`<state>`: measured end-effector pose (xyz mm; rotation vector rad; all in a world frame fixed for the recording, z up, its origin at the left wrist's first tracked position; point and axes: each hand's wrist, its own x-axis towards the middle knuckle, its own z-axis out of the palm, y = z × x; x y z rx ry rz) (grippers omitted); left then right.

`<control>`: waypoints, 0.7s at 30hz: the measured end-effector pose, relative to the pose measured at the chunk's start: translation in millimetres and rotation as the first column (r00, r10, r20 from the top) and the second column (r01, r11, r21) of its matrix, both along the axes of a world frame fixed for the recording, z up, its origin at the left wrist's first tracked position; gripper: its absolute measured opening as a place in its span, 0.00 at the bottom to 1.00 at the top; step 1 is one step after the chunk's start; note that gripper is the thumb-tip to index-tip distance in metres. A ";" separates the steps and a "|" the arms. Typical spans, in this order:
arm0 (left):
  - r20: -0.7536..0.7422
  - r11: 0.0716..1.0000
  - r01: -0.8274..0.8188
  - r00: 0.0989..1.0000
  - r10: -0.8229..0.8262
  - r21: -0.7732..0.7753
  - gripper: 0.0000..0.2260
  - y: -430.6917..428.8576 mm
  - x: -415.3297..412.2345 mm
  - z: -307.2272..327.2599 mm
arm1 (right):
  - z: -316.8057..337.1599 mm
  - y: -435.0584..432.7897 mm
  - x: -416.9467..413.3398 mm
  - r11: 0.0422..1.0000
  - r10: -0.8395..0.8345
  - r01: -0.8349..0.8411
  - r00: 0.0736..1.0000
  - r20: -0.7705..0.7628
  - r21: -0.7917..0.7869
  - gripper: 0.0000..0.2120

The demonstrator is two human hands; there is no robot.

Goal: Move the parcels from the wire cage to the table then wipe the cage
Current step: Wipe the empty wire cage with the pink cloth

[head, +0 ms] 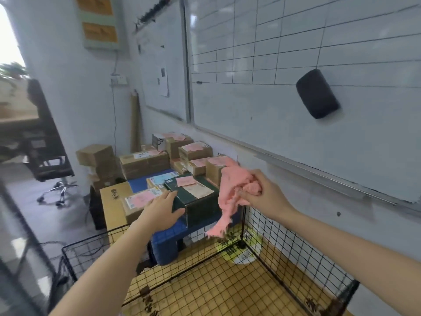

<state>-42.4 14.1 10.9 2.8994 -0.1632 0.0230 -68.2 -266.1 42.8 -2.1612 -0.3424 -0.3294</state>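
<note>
A black wire cage [293, 245] stands low in front of me against the wall, with yellow cardboard lining its floor and no parcels inside. Beyond it, a blue table [166, 236] carries several cardboard parcels [145, 164] and a dark green box [198, 201]. My left hand [163, 212] rests flat with spread fingers on the near left corner of the green box. My right hand [262, 190] is closed on a bunched pink cloth [230, 199], which hangs above the cage's far rim.
A whiteboard [296, 65] with a black eraser [316, 93] fills the wall on the right. More cardboard boxes [98, 163] are stacked left of the table. An office chair [49, 142] stands on the floor at the left. Cables lie beside the cage.
</note>
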 end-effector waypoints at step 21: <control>-0.131 1.000 0.025 0.991 -0.027 -0.014 0.20 4.8 50.4 -29.4 | -41.3 75.7 96.9 0.877 -0.064 0.054 0.998 -0.006 -0.477 0.25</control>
